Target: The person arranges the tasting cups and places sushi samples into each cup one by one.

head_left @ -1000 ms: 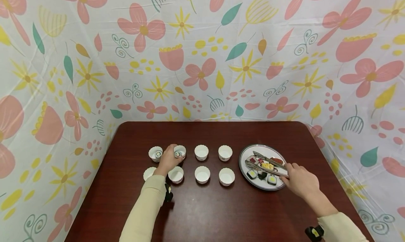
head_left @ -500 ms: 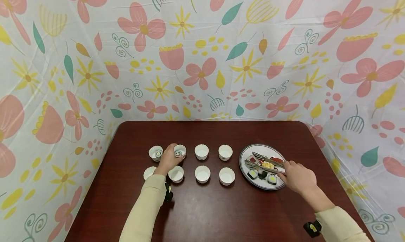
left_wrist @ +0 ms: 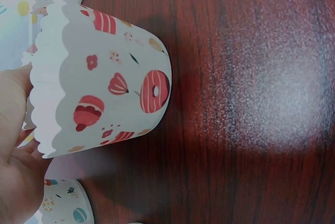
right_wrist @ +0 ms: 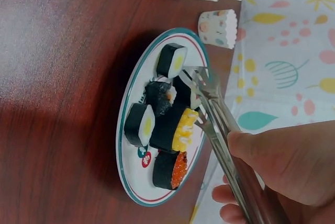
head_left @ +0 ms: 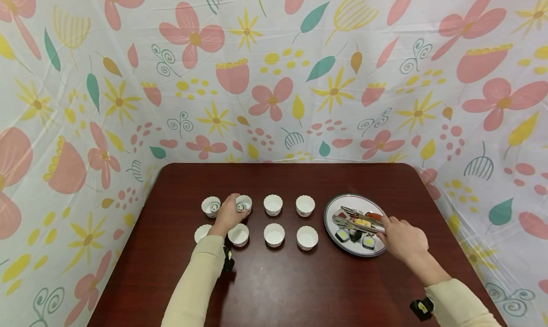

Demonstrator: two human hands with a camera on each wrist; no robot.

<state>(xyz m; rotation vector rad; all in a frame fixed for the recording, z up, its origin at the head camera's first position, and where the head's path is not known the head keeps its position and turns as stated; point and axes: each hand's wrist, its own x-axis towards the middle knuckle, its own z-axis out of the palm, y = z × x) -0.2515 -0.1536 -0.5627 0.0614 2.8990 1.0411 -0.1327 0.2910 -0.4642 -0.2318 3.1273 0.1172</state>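
Observation:
My left hand (head_left: pixel 229 217) grips the rim of a scalloped white paper cup (head_left: pixel 246 199) in the back row; a round sushi piece lies inside. The cup (head_left: pixel 210 201) to its left also holds a sushi piece. In the left wrist view, fingers (left_wrist: pixel 18 98) show behind a nearer cup (left_wrist: pixel 104 82) printed with red doughnuts. My right hand (head_left: pixel 404 239) holds metal tongs (head_left: pixel 364 222) over a white plate (head_left: pixel 361 254). Their tips stand around the plate's far-left side, among sushi pieces including a yellow-topped one (right_wrist: pixel 183 130) and an orange-topped one (right_wrist: pixel 178 170).
More white cups stand in two rows, including one (head_left: pixel 274 235) in the middle and one (head_left: pixel 307 238) beside the plate. The dark red wooden table (head_left: pixel 274 289) meets a flower-patterned cloth (head_left: pixel 274 99) at the back and sides.
My right hand has shifted slightly left with the tongs, and the tongs' arms are a little closer together. My left hand stays at the same cup.

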